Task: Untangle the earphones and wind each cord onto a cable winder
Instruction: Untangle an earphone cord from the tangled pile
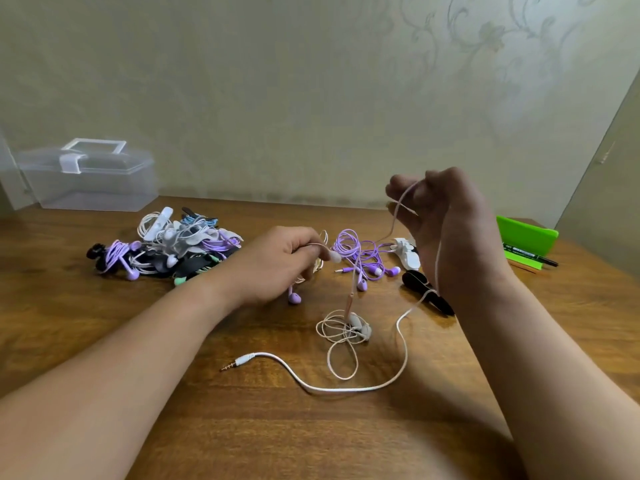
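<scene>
My right hand (446, 230) is raised above the table and grips a pale pink earphone cord (401, 344). The cord runs down past my wrist, curves across the wood and ends in a jack plug (239, 362). A coiled part of the same cord with a grey earbud (360, 329) lies in front of me. My left hand (277, 265) pinches another earbud (334, 257) of the pink set low over the table. A loose purple earphone set (360, 258) lies behind. A white cable winder (407, 254) and a black one (427, 292) lie by my right hand.
A pile of wound earphones and winders (166, 251) sits at the left. A clear plastic box (90, 178) stands at the back left against the wall. A green holder (526, 237) with pens is at the right edge of the wooden table (242, 427).
</scene>
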Demonstrator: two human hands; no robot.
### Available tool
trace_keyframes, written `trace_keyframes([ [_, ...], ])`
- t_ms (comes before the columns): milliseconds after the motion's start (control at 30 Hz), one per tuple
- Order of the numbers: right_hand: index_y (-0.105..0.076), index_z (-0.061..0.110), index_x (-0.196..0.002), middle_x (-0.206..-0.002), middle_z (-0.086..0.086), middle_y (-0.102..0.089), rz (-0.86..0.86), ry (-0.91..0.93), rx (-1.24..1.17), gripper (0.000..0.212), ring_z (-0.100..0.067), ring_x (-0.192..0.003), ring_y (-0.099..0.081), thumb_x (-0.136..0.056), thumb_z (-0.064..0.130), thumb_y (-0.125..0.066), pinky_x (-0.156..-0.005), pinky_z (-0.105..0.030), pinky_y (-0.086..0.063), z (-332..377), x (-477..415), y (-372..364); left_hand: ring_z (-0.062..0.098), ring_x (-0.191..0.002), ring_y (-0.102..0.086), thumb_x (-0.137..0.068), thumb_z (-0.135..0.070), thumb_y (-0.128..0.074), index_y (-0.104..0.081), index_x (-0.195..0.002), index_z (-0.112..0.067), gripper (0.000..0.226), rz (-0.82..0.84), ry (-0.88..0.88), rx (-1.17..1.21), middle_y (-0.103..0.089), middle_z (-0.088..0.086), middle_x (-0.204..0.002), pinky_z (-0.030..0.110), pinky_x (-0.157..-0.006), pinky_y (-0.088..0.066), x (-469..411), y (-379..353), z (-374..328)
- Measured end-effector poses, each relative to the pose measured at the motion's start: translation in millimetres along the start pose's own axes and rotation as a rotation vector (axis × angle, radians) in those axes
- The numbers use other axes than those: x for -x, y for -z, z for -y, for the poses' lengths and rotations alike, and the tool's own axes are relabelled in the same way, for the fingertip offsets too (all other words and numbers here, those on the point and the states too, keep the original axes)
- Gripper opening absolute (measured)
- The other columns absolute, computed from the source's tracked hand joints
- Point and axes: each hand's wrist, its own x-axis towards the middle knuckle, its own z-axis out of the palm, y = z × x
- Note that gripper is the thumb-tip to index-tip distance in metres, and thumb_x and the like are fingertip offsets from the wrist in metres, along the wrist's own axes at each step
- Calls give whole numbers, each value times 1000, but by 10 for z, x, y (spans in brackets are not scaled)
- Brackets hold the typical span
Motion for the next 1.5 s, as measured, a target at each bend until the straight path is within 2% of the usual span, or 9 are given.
trace_keyframes([
  [167,-53,11,-70,-86,-12,-76,118,-51,-21,39,-29,-93,-76,-106,18,-39,-85,-36,-58,-6,41,-41,15,-88,-71,-100,-14,-49,-65,-127,-31,36,11,-50,-53,-63,-9,-123,18,-56,-52,8,30,-58],
  [333,-63,14,-74,-87,-7,-72,229,-11,-6,37,-23,-101,-72,-104,24,-44,-85,-32,-55,-58,65,-77,-5,-145,-26,-93,-60,-62,-58,-133,-45,43,29,-310,-253,-40,-26,-152,22,-117,-30,-14,-121,-24],
  [533,-50,16,-70,-83,-1,-67,150,-71,13,28,-18,-84,-68,-97,21,-45,-73,-29,-52,1,42,-12,12,-82,-69,-107,-23,-53,-61,-95,-15,17,38,-178,369,-75,4,-93,35,-77,-52,-12,-105,-150],
  [633,-49,13,-61,-79,-10,-68,305,-233,254,26,-26,-78,-64,-84,26,-45,-74,-37,-50,9,13,136,15,-42,-40,-107,-20,-48,-58,-97,-13,16,-51,-229,667,-45,3,-60,23,-46,-42,8,83,-204],
  [767,-78,10,-92,-100,-4,-81,373,-214,780,54,-24,-104,-73,-103,37,-33,-107,-53,-49,-37,90,140,10,-44,-27,-104,-21,-54,-68,-102,-11,17,-112,-275,471,-34,0,-56,18,-41,-24,23,157,-227],
  [933,-73,8,-109,-101,-13,-79,365,-264,601,79,-31,-101,-77,-97,76,-34,-104,-56,-52,-50,155,-92,22,-79,-71,-101,-29,-66,-76,-97,-26,11,-53,-275,30,-74,-3,-89,51,-65,-63,84,-4,-203],
  [1233,-71,20,-112,-103,0,-78,278,-30,777,28,-6,-95,-73,-95,6,-54,-84,-32,-57,-60,174,-64,26,-53,-68,-102,-28,-64,-60,-89,-15,19,-36,-179,-140,-55,5,-64,25,-44,-48,71,82,-161],
  [1400,-62,4,-124,-139,-27,-60,884,-197,465,46,-42,-135,-55,-79,6,-70,-114,-69,-32,138,182,133,17,-61,-55,-96,-28,-68,-67,-83,-25,14,-32,-185,-397,-61,-2,-68,38,-60,-43,48,203,-96],
  [1500,-73,10,-101,-130,-17,-71,888,-238,463,40,-32,-132,-61,-88,48,-73,-115,-58,-40,86,151,171,8,-53,-57,-96,-26,-68,-69,-84,-23,13,5,-186,-382,-62,-3,-65,37,-54,-48,68,188,-96],
])
